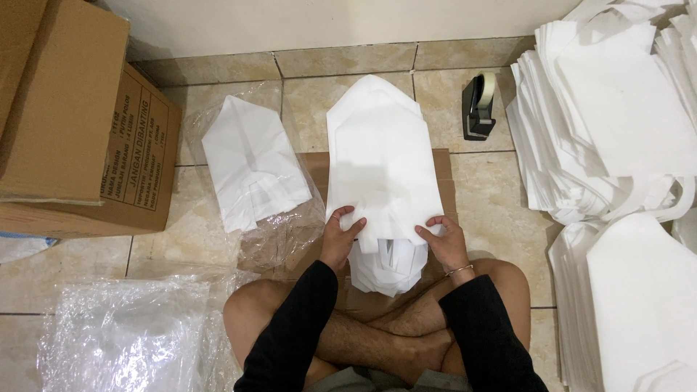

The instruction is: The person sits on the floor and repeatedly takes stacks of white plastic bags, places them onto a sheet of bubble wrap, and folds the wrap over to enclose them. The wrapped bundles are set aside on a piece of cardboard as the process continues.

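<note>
Two bare hands hold one stack of folded white bags [377, 160] by its near end. The left hand [338, 236] is closed on the stack's left edge, thumb on top and fingers curled under; the right hand [444, 239] pinches the right edge the same way, a thin bracelet at its wrist. Between the two hands the bags' looped handles hang down toward the crossed legs of the seated person. Under the grip lies a flat sheet of brown cardboard [444, 181], and the stack stretches away from the hands over it, ending in a pointed fold.

Just left of the left hand sits crumpled clear plastic wrap [283, 232] with a smaller pile of white bags [250, 163] lying on it. Farther left stands a brown cardboard box [80, 123]; nearer on that side lies another clear plastic sheet [123, 337]. Right of the right hand, tall piles of white bags [617, 116] line the tiled floor [494, 210]. Beyond the grip, to the right of the stack's tip, stands a black tape dispenser [479, 105].
</note>
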